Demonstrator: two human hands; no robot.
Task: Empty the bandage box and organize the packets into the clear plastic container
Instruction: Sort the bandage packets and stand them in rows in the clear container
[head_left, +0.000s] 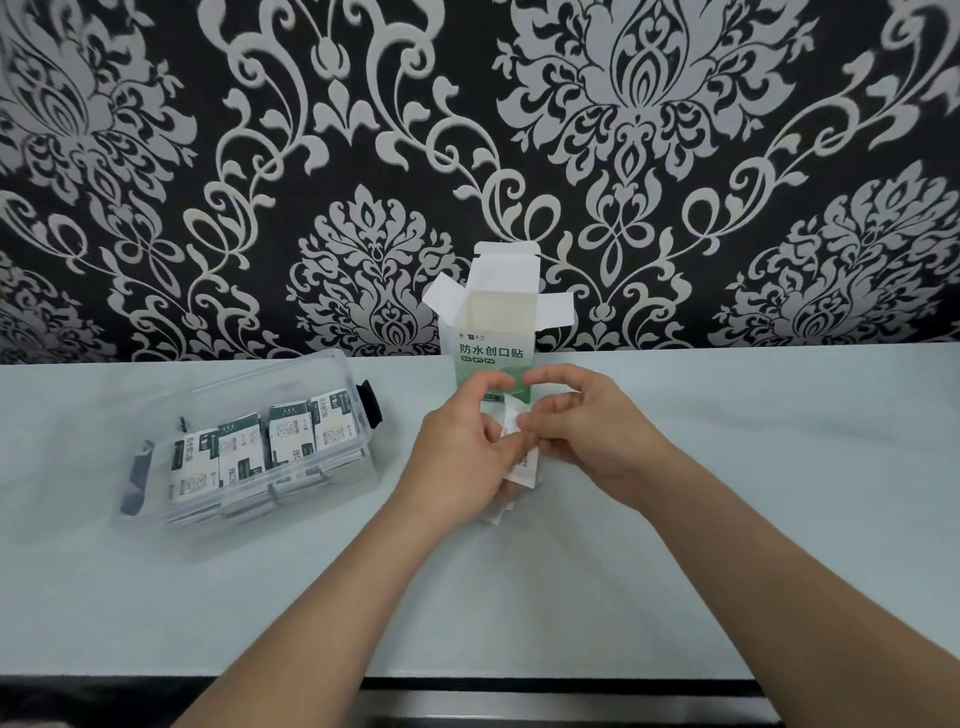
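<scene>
The white and green bandage box (491, 332) stands upright at the back of the table against the wall, its top flaps open. In front of it my left hand (462, 457) and my right hand (587, 431) meet, both gripping a small stack of white bandage packets (514, 467); fingers cover most of the stack. To the left lies the clear plastic container (156, 410), open on top, with several green and white packets (260, 447) standing in a row inside.
The pale table (727, 519) runs from the patterned black and white wall to a dark front edge (519, 686). A black latch (371, 405) sticks out at the container's right end, a grey latch (136, 478) at its left.
</scene>
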